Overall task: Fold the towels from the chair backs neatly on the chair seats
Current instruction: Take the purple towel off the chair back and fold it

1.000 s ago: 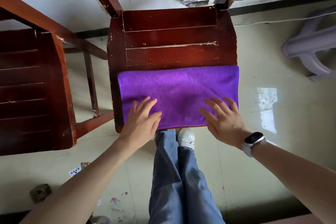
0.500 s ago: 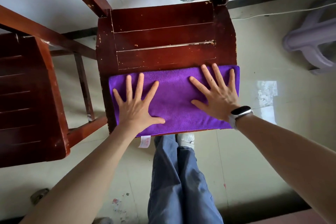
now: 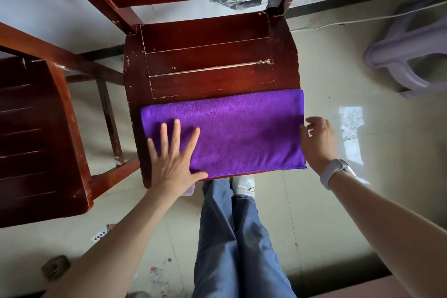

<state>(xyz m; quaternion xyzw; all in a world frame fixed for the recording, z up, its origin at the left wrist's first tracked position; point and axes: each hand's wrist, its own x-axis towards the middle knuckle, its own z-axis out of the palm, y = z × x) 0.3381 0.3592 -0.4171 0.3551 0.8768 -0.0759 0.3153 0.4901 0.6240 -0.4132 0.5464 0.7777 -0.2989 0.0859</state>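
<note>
While folded flat: purple rectangular microfibre towel (image 3: pixel 237 133), across front half of dark red wooden chair seat (image 3: pixel 208 60).
Left hand (image 3: pixel 173 156): fingers straight and spread, palm pressing towel's left end, gripping nothing.
Right hand (image 3: pixel 316 139): at towel's right edge, fingers loosely bent; whether touching or pinching the edge, cannot tell.
Wrist: white band (image 3: pixel 335 173) on right.
Floor (image 3: pixel 362 60): pale, glossy.

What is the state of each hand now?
Left hand: open, flat on the purple towel.
Right hand: open, at the towel's right edge.
</note>
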